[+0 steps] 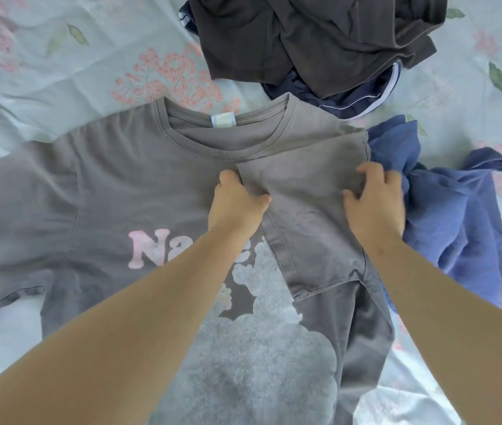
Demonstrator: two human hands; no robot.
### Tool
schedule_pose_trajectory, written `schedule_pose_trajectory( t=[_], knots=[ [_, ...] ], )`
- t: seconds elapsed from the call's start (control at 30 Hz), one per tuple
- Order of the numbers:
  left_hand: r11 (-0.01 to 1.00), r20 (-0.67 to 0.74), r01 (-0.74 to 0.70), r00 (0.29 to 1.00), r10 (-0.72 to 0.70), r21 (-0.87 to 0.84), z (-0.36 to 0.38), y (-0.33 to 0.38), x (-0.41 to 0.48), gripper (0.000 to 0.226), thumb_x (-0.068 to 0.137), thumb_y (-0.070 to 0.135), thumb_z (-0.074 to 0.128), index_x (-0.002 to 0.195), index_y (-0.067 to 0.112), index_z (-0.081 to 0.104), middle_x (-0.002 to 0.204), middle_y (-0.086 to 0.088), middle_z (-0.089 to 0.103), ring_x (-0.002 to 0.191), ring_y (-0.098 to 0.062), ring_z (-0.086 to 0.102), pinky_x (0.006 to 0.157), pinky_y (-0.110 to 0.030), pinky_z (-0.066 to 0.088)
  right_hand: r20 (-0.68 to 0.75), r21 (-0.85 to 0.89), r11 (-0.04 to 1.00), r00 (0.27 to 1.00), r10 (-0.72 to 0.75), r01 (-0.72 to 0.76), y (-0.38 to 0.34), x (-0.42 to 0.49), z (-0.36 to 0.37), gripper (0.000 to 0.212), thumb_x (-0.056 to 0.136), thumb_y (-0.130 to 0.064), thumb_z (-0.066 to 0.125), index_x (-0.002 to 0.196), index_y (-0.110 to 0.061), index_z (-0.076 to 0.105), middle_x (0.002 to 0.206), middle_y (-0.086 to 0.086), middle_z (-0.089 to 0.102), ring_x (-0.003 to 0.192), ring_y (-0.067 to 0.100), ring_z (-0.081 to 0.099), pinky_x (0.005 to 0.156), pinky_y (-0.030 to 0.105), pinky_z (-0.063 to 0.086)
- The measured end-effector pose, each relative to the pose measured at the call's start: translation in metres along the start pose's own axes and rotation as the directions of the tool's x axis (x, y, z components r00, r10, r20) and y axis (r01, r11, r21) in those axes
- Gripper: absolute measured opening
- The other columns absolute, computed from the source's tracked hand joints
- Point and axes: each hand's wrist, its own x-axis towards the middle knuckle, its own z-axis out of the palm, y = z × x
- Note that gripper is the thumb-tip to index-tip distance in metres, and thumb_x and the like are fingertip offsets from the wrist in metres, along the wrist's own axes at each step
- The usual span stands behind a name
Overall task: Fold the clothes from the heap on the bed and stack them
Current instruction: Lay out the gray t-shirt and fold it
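Observation:
A grey T-shirt (pixel 114 185) with pink lettering and a pale cloud print lies spread face up on the bed. Its right sleeve (pixel 304 210) is folded inward over the chest. My left hand (pixel 237 200) pinches the inner edge of that folded sleeve. My right hand (pixel 375 200) presses on the sleeve's outer fold with fingers curled on the cloth. The left sleeve still lies flat out to the side. A heap of dark brown and navy clothes (pixel 314 38) sits beyond the collar.
A crumpled blue garment (pixel 458 216) lies right beside the shirt, touching its right edge. The bed sheet (pixel 44 72) is pale green with pink flowers and shows bare at the upper left and far right.

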Motion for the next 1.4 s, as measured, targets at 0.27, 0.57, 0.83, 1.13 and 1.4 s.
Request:
schedule_pose_trajectory(
  t=[0.27,0.57,0.83,1.13,1.4],
  knots=[
    [0.962,0.209,-0.044,0.978,-0.013,0.268,0.02,-0.017,-0.049,0.03,0.086,0.029,0.056,0.066,0.017,0.038,0.061,0.003,0.045,0.06,-0.02,0.045,0.048,-0.026,0.028,-0.105,-0.103,0.984,0.982,-0.154,0.143,0.034,-0.117,-0.005,0.021,0.065,-0.01,0.064,0.085,-0.011,0.068,0.089,0.01,0.059,0.085,0.037,0.053,0.076,0.042,0.036],
    [0.989,0.318,0.141,0.94,-0.12,-0.044,0.012,-0.036,-0.054,0.026,0.089,0.008,0.054,0.074,0.017,0.034,0.056,-0.001,0.049,0.038,-0.016,0.05,0.044,-0.025,0.038,0.131,-0.303,0.953,0.99,0.057,-0.015,0.05,-0.119,-0.017,0.03,0.08,0.002,0.059,0.105,-0.01,0.07,0.096,0.016,0.063,0.093,0.039,0.052,0.083,0.044,0.034],
    [0.988,-0.069,0.112,0.992,-0.105,0.109,-0.075,-0.09,-0.067,0.012,0.093,0.021,0.05,0.104,0.017,0.052,0.101,-0.002,0.063,0.085,-0.021,0.058,0.067,-0.03,0.045,0.318,-0.03,0.958,0.912,-0.26,0.284,-0.076,-0.132,0.015,0.041,0.089,-0.017,0.05,0.13,-0.024,0.05,0.143,0.0,0.039,0.129,0.024,0.034,0.104,0.037,0.027],
    [0.878,-0.628,0.467,0.716,-0.305,0.106,-0.197,-0.17,-0.06,0.064,0.084,0.036,0.061,0.138,0.015,0.035,0.144,-0.011,0.029,0.13,-0.034,0.028,0.102,-0.045,0.025,0.609,-0.02,0.966,0.77,-0.193,0.258,-0.194,-0.154,0.089,0.062,0.094,-0.033,0.044,0.148,-0.035,0.013,0.16,0.0,0.001,0.144,0.037,-0.007,0.116,0.049,0.006],
    [0.738,-0.311,0.319,0.755,-0.577,-0.595,-0.252,-0.203,-0.024,0.052,0.079,0.043,0.071,0.114,0.013,0.048,0.103,-0.002,0.057,0.09,-0.026,0.057,0.059,-0.035,0.052,0.656,-0.005,0.976,0.737,-0.16,0.216,-0.191,-0.148,0.092,0.073,0.086,-0.03,0.055,0.146,-0.04,0.017,0.158,-0.002,0.001,0.144,0.034,-0.009,0.117,0.046,0.007]
  ],
)
